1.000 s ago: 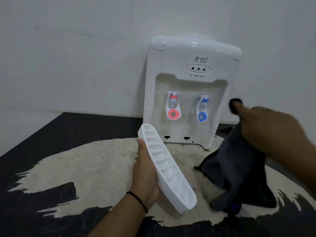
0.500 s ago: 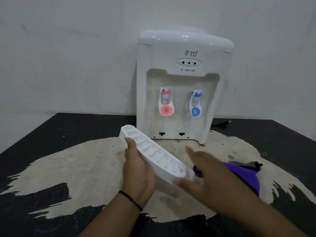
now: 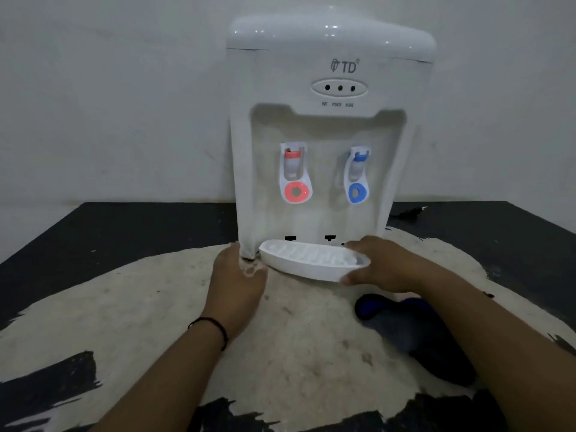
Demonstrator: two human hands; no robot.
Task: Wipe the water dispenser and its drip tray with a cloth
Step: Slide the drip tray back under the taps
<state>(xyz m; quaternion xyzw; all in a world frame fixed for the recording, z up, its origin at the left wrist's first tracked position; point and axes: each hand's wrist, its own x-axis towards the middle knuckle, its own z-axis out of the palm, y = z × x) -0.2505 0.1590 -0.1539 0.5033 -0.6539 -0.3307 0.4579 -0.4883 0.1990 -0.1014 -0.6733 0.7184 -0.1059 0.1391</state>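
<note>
Hands hold the white drip tray (image 3: 314, 265) at the foot of the white water dispenser (image 3: 327, 135): right hand (image 3: 378, 265) fingers curl round its right end, left hand (image 3: 238, 277) rests flat by its left end, fingers straight. Dark cloth (image 3: 414, 332) lies on the black desk (image 3: 140, 226), worn pale. Grey wall (image 3: 109, 104) behind. Letters say "TD", "HOT", "POWER", "WARM".

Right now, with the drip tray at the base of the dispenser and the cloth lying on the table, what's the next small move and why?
Probably push the drip tray straight back until it seats. The right hand grips its right end, but it sits slightly askew in front of the water dispenser, below the two dark slots. The left hand rests at the lower left corner, and the cloth lies aside on the table.
</note>
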